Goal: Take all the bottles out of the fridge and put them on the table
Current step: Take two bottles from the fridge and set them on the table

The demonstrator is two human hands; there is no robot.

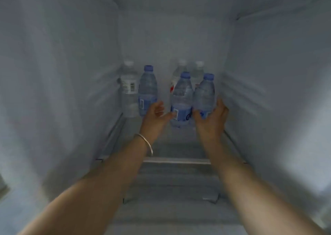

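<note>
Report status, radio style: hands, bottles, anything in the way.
Left hand gripping left blue-capped bottle. Right hand gripping right blue-capped bottle. Middle blue-capped bottle between them, three white-capped bottles behind. Nothing blocking.

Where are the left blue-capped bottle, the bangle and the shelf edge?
Left blue-capped bottle (148, 86): head view, on its clear body.
Bangle (145, 140): head view, on the band across the left wrist.
Shelf edge (176, 160): head view, on its front strip.

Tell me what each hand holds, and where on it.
Left hand grips the left blue-capped bottle low on its label. Right hand grips the right blue-capped bottle around its base.
</note>
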